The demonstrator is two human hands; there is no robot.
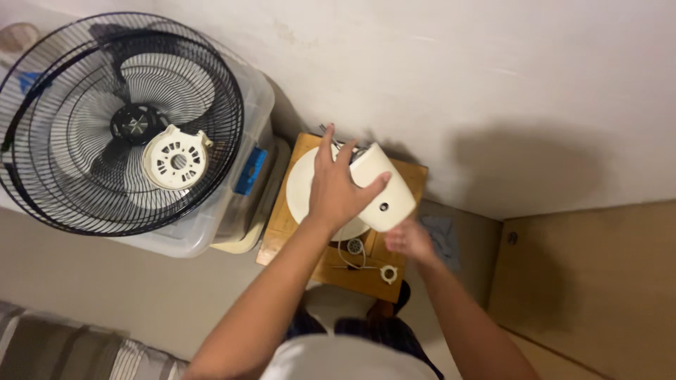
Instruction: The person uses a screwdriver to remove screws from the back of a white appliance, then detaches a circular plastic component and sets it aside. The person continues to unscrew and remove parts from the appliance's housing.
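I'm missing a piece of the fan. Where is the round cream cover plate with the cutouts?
In the head view, at left, the cream cover plate lies on the black fan grille, beside the black hub, atop the clear storage bin.

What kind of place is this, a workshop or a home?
Probably a room in a home, not a workshop. A black fan cage lies on a clear plastic storage box, a small wooden stool serves as a bench, and the floor is plain.

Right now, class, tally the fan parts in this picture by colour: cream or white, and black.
Cream or white: 4 - motor housing held by left hand and right hand, round base, vented cover, small ring nut
Black: 1 - fan guard with blades
Total: 5
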